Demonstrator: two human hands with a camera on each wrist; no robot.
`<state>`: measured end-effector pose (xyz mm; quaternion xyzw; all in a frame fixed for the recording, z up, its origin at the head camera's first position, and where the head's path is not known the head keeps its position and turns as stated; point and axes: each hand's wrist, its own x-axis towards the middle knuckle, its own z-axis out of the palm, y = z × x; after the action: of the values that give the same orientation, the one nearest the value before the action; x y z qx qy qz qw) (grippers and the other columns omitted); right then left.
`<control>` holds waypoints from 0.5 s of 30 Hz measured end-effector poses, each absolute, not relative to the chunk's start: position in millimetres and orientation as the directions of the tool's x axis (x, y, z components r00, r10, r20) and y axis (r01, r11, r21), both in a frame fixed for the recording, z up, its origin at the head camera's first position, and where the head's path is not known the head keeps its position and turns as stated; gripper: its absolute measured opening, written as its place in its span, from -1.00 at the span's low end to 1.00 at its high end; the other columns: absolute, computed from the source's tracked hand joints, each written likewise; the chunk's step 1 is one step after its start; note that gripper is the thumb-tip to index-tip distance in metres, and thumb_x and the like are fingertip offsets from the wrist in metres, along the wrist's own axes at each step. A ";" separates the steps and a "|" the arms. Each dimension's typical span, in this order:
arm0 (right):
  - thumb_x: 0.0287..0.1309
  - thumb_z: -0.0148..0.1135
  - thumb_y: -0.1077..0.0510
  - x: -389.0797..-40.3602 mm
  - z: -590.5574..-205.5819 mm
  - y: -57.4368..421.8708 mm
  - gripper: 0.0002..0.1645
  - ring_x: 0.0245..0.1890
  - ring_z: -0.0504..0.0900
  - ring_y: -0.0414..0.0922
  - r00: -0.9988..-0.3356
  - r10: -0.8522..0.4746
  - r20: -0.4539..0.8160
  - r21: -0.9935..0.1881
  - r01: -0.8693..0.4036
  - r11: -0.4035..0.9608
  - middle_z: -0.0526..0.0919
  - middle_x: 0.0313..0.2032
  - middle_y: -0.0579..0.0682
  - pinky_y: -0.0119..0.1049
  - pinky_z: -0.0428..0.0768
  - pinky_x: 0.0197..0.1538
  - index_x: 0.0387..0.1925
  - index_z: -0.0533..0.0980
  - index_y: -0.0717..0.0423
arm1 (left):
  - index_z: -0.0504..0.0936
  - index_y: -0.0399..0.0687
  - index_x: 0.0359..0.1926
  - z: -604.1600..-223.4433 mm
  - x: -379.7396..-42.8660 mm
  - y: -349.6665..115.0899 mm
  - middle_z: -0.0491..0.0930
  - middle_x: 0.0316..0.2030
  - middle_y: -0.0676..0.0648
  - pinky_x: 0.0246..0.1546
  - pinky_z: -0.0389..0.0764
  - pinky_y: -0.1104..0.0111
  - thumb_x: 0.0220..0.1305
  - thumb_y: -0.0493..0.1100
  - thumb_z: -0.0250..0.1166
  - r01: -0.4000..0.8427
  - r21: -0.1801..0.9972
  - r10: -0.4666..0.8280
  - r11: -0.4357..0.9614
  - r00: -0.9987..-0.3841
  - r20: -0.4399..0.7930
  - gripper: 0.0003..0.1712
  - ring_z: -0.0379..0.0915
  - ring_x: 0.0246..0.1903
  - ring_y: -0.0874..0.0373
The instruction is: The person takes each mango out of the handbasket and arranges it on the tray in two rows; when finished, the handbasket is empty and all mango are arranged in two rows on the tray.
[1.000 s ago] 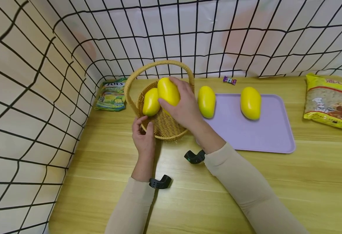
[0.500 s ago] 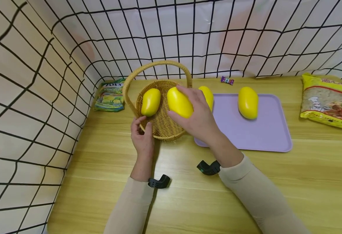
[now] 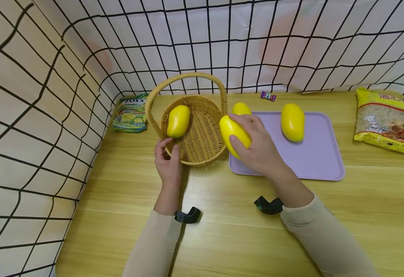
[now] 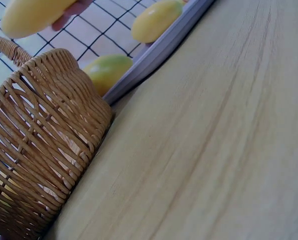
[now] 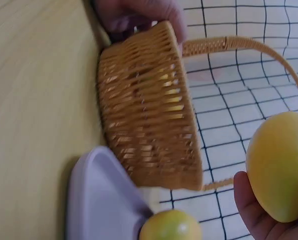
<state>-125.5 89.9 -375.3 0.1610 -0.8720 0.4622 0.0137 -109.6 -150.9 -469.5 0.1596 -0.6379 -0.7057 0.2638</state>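
Observation:
My right hand [image 3: 258, 148] grips a yellow mango [image 3: 233, 134] just right of the wicker basket [image 3: 202, 163], above the left end of the purple tray [image 3: 319, 161]. The right wrist view shows this held mango [image 5: 281, 165] raised off the surface. My left hand [image 3: 168, 161] pinches the basket's near-left rim, its thumb inside. Inside the basket, on the left, lies another mango [image 3: 178, 121]. Partly hidden behind my right hand is a mango [image 3: 241, 109] at the tray's left end. One more mango [image 3: 293, 122] lies on the tray's far middle.
The basket's tall arched handle [image 3: 188, 75] stands upright. A green snack bag [image 3: 130, 113] lies to the left, a yellow food bag [image 3: 386, 123] to the right. A small purple wrapped candy [image 3: 268, 96] lies behind the tray. Black wire mesh [image 3: 219, 46] borders the back and left.
My right hand has carried the mango out from over the basket, rightward and nearer to me, to above the tray's left edge. The left hand stays on the basket rim.

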 end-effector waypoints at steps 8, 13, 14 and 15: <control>0.36 0.16 -0.01 -126.6 -386.5 112.2 -0.33 0.18 0.43 0.12 -0.962 -0.250 0.112 -0.777 -0.241 0.582 0.32 0.38 0.14 0.12 0.44 0.13 0.47 0.33 -0.29 | 0.52 -0.45 0.06 -469.7 -110.5 -151.1 0.32 0.43 -0.20 0.59 0.07 0.12 0.26 -0.31 0.24 0.178 0.984 -0.573 -0.028 -0.809 0.131 -0.62 0.00 0.57 -0.01; 0.30 0.25 -0.17 -129.8 -389.1 120.9 -0.24 0.13 0.45 0.11 -0.972 -0.233 0.005 -0.751 -0.158 0.642 0.34 0.35 0.16 0.07 0.47 0.12 0.49 0.32 -0.23 | 0.50 -0.47 0.07 -470.0 -110.0 -151.0 0.30 0.44 -0.19 0.60 0.04 0.11 0.27 -0.32 0.24 0.182 0.982 -0.570 -0.042 -0.812 0.126 -0.61 -0.02 0.58 -0.01; 0.29 0.27 -0.20 -130.3 -389.1 122.0 -0.22 0.11 0.44 0.10 -0.973 -0.231 -0.016 -0.745 -0.142 0.652 0.35 0.34 0.17 0.07 0.47 0.12 0.49 0.32 -0.21 | 0.50 -0.46 0.07 -470.0 -109.9 -151.0 0.30 0.45 -0.19 0.60 0.04 0.11 0.27 -0.31 0.24 0.182 0.982 -0.569 -0.047 -0.813 0.124 -0.61 -0.03 0.58 0.00; 0.28 0.27 -0.24 -130.8 -389.0 122.8 -0.19 0.09 0.44 0.10 -0.973 -0.230 -0.035 -0.737 -0.130 0.663 0.36 0.32 0.18 0.06 0.47 0.12 0.49 0.31 -0.19 | 0.50 -0.46 0.07 -470.1 -110.0 -151.1 0.29 0.45 -0.19 0.60 0.04 0.10 0.27 -0.31 0.24 0.181 0.982 -0.570 -0.048 -0.813 0.122 -0.61 -0.03 0.58 0.00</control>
<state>-130.8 122.8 -389.0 0.0991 -0.9097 0.3984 -0.0626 -110.0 -151.1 -470.1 0.1527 -0.6370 -0.7075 0.2652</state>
